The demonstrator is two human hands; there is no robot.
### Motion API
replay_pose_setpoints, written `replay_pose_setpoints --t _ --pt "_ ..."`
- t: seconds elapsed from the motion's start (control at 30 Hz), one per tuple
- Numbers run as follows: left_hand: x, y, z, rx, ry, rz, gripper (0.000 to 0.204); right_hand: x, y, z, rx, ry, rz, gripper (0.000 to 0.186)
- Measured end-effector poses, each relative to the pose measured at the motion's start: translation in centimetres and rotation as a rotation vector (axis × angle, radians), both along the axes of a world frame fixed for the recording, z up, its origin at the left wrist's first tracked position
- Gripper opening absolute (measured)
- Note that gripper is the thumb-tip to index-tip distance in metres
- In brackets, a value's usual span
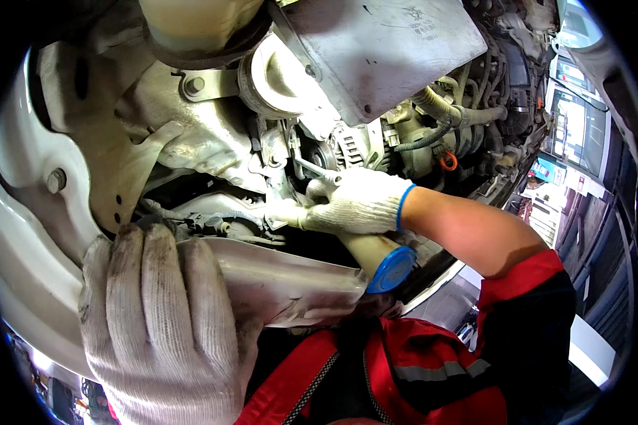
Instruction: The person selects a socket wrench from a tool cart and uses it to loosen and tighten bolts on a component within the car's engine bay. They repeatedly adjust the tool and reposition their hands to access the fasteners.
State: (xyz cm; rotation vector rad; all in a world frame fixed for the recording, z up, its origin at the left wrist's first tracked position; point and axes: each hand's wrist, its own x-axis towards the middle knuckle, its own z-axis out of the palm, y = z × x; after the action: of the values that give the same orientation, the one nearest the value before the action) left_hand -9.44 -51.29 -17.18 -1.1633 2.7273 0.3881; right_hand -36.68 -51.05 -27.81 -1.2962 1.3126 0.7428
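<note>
My right hand (358,202), in a white knit glove with a blue cuff, reaches into the engine bay. Its fingers are curled around a slim metal rod-shaped tool (310,167), whose exact kind I cannot make out. Beside it sit a finned alternator (351,147) and several brackets; the fingertips are near a pale fitting (285,212). My left hand (166,319), in a soiled white glove, lies flat with fingers stretched out over the metal edge of the bay, holding nothing. Below my right hand a beige tube with a blue cap (391,269) sticks out.
A grey metal cover plate (397,53) overhangs the bay, next to a yellowish reservoir (202,25). A white body panel (32,234) curves along the left. Hoses (439,110) and an orange ring (448,161) lie at the right. A metal crossmember (283,280) runs in front of me.
</note>
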Motion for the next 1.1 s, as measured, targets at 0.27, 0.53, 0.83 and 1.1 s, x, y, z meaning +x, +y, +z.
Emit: replay_pose_setpoints --t 0.27,0.53,0.83,1.1 --pt "-0.4 -0.3 0.1 0.022 0.077 0.041 0.081 -2.2 2.7 -1.2 -0.204 -0.246 -0.146 0.054" --pt "-1.5 -1.4 -0.1 0.037 0.110 -0.042 0.064 -1.5 1.3 -0.7 -0.207 -0.240 0.007 0.060" --pt "-2.2 -1.8 -0.2 0.054 0.188 -0.084 0.062 -2.6 0.9 -1.4 -0.172 -0.316 -0.100 0.056" --pt "-8.0 -3.3 0.6 0.419 0.181 -0.163 0.015 -3.6 0.8 -1.2 -0.131 -0.362 -0.096 0.049"
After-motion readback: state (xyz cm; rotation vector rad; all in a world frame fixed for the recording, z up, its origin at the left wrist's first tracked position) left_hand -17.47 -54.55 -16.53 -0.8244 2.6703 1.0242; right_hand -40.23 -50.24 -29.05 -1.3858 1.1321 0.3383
